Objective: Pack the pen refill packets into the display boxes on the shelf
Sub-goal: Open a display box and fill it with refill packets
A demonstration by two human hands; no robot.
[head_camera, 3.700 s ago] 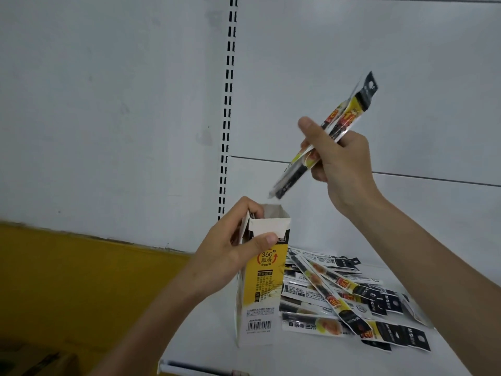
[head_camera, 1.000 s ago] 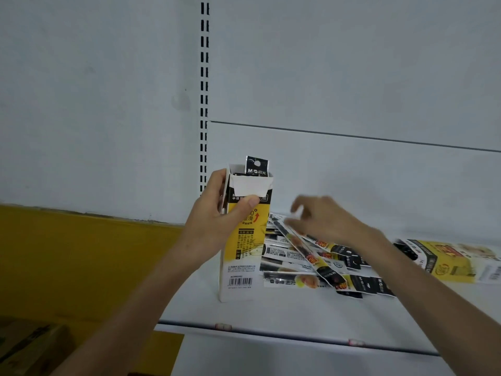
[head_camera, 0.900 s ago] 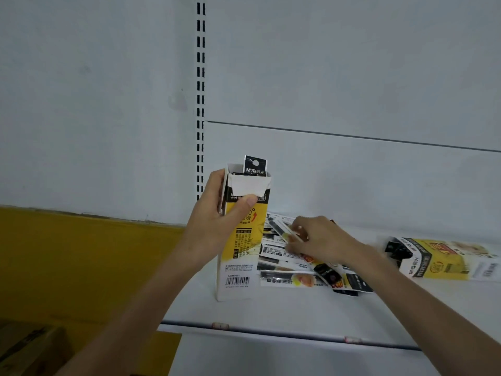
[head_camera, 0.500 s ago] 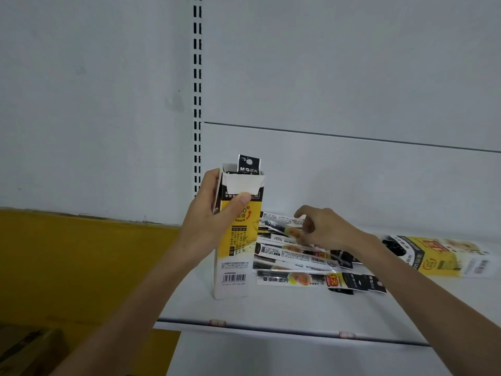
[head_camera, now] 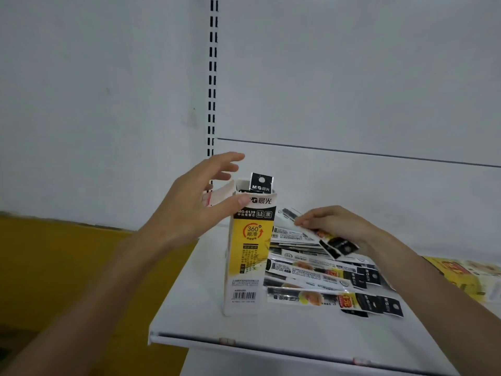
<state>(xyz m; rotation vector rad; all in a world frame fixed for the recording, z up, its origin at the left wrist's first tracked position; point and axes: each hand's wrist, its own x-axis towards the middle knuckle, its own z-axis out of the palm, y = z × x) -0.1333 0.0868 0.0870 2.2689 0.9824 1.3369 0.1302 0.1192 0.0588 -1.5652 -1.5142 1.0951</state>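
On shelf [head_camera: 206,316]: upright yellow-white display box [head_camera: 248,256] w/ black-topped packet [head_camera: 261,182], prob. one.

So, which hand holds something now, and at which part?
The right hand pinches one refill packet around its middle, its black end sticking out below. The left hand holds nothing; only its thumb touches the box near the top.

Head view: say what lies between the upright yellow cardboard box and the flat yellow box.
Head view shows a pile of long plastic refill packets; the right hand pinches one.
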